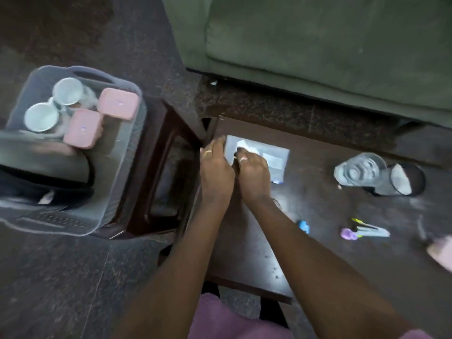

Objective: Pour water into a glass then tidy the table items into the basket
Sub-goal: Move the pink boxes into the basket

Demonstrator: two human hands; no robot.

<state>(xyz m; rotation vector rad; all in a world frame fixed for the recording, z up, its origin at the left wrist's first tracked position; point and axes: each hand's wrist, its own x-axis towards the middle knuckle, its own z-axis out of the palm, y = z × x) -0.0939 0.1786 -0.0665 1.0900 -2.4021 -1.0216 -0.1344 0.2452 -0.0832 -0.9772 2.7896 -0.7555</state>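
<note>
A flat clear plastic pouch (269, 152) with white contents lies near the far left corner of the dark wooden table (305, 216). My left hand (215, 167) touches the pouch's left edge with its fingertips. My right hand (254, 177) sits on top of the pouch, its fingers curled down and pinching it. To the right on the table stand a clear glass (359, 172) and a dark cup (403, 179). The grey plastic basket (117, 167) sits on a dark stool (166, 172) to the left of the table.
The basket holds two pink lidded boxes (118, 104), two round pale cups (41, 117) and a dark bag (44, 172). A blue clip (304, 226), a purple clip (349, 234) and some pens (371, 231) lie on the table. A green sofa (318, 45) stands behind the table.
</note>
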